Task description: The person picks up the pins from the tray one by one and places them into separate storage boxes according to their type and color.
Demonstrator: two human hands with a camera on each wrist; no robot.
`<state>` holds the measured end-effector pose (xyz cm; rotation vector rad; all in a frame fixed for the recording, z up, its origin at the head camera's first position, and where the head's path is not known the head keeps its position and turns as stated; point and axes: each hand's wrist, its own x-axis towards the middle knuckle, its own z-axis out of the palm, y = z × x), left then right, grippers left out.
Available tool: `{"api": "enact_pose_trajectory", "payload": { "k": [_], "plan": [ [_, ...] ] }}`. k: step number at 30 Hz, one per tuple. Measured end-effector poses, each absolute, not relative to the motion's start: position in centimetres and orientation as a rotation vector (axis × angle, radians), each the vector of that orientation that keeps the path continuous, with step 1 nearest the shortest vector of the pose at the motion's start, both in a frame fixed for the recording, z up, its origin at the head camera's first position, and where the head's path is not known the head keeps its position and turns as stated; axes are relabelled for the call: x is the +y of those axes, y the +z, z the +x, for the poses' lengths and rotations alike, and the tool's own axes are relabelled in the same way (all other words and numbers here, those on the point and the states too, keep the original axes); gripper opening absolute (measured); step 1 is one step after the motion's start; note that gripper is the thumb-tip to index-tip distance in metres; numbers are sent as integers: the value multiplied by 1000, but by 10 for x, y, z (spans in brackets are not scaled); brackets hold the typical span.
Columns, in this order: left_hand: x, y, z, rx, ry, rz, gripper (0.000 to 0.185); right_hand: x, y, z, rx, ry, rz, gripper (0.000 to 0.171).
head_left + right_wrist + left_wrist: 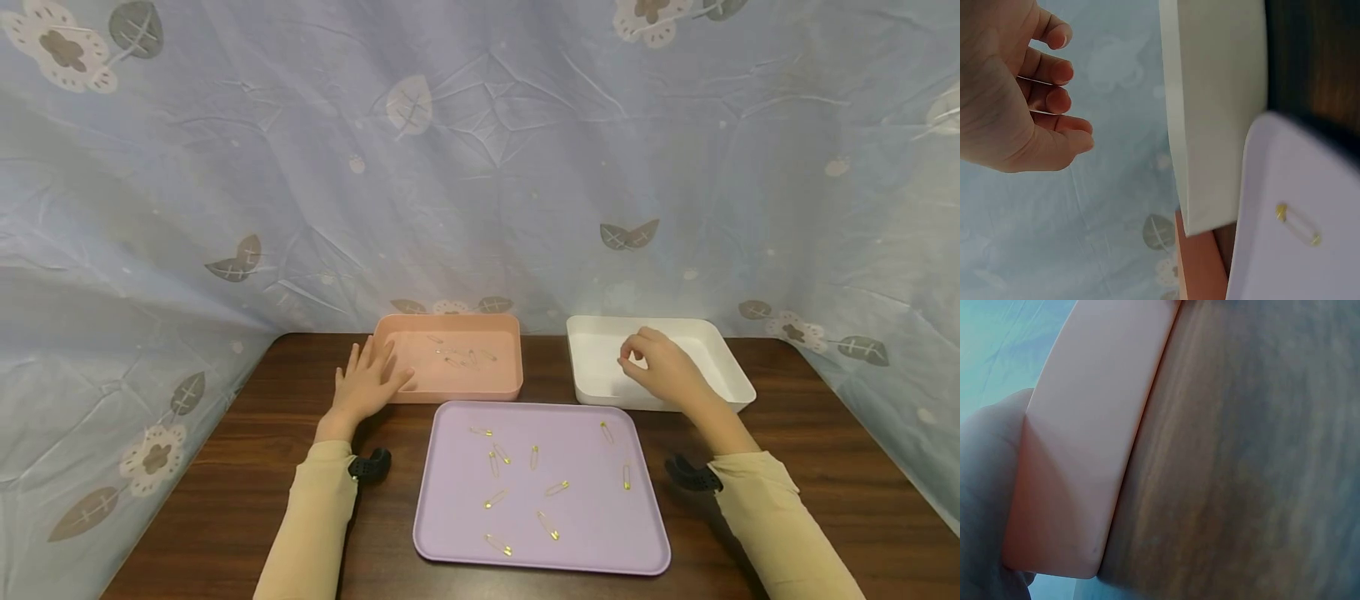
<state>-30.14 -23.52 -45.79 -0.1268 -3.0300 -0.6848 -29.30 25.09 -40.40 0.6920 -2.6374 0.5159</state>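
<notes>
A pale blue cloth (pixel 487 208), printed with leaves and flowers, hangs behind a dark wooden table (pixel 255 433). On the table lies a purple tray (pixel 592 542), with a white box (pixel 592 354) beyond its far right corner and a pink box (pixel 465 397) beyond its far left corner. Cream sleeves (pixel 315 508) cover both forearms.

The left hand (pixel 363 387) is spread and relaxed, fingers fanned at the left end of the pink box, thumb reaching over its front rim; the left wrist view shows this hand against the box's edge. It grasps nothing that can be seen.

The right hand (pixel 660 367) hangs above the white box, apart from its walls. Its fingers are bent, and the tips of thumb and forefinger come together; whether something small is pinched between them, I cannot tell. Black bands (pixel 692 476) circle both wrists.

Smallest are the safety pins (pixel 554 535): ten with gold-coloured heads lie scattered on the tray, most of them left of its middle, two near its right side. A loose cluster of paler pins (pixel 471 360) lies on the floor of the pink box.
</notes>
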Motion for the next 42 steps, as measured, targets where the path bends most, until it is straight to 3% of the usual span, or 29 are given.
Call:
{"api": "enact_pose_trajectory", "payload": {
  "k": [21,35,42],
  "plan": [
    [-241,-452,-299,-3022,-653,-142,86,318,-412,-265,-2515,492,509,12],
    [-231,-413,-292,-2895,-587,-248,77,356,-419,-270,-2738,513,359,67],
    [-221,-392,-284,-2805,-571,-373,69,373,-433,-272,-2936,558,324,83]
  ]
}}
